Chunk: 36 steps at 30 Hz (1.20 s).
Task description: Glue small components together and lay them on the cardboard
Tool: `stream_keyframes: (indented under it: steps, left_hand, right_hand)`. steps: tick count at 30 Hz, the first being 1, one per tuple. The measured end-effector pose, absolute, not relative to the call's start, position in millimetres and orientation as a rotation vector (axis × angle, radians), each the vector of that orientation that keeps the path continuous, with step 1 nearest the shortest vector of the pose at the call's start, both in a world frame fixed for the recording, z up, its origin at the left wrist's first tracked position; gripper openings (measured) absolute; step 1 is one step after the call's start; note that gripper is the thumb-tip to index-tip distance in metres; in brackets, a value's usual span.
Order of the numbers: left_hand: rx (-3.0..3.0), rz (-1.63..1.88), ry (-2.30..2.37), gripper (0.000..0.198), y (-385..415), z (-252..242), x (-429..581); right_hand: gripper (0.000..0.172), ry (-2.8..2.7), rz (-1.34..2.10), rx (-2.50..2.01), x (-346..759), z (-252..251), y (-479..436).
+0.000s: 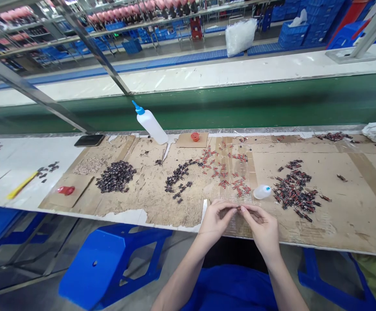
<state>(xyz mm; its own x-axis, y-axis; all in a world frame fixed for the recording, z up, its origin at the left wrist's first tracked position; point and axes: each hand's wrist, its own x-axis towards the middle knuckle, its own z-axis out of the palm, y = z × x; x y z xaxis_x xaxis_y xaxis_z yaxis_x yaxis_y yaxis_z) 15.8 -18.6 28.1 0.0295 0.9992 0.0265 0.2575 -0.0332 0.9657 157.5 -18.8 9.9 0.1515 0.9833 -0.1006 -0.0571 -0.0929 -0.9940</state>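
Near the table's front edge, my left hand [218, 218] and my right hand [259, 222] meet fingertip to fingertip. Both are closed in a pinch on one small dark-red part [238, 208], mostly hidden by the fingers. Just beyond them lie scattered small red parts [240, 188]. A small white squeeze bottle [261, 192] with a blue tip lies beside my right hand. Further right is a heap of red-and-black parts [296, 190]. To the left of my hands are loose small black parts [176, 176] and a denser black pile [115, 177].
Cardboard [155, 198] covers much of the table. A large squeeze bottle [153, 127] stands tilted at the back, near a red cup [194, 137]. A phone [90, 140] and a yellow-handled tool [22, 185] lie left. A blue stool [100, 263] stands in front; metal posts [93, 47] rise behind.
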Motion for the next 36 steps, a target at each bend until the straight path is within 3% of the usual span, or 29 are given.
stream_keyframes:
  steps: [10, 18, 25, 30, 36]
  left_hand:
    - [1.297, 1.113, 1.431, 0.010, -23, 28, 25]
    - [1.331, 1.103, 1.440, 0.008, -25, 26, 29]
    - [1.384, 1.114, 1.406, 0.009, -27, 27, 37]
    - [1.522, 1.070, 1.272, 0.016, -21, 29, 43]
    - [1.727, 1.145, 1.623, 0.020, -5, 19, 3]
  right_hand:
    - [0.026, -1.136, 1.141, -1.270, 160, 17, -20]
    - [0.035, -1.113, 1.232, -1.275, 166, 12, -18]
    - [0.027, -1.174, 1.091, -1.259, 170, 14, -23]
    - [0.020, -1.197, 0.886, -1.335, 197, 14, -20]
    - [0.025, -1.101, 0.218, -1.522, 234, 23, -4]
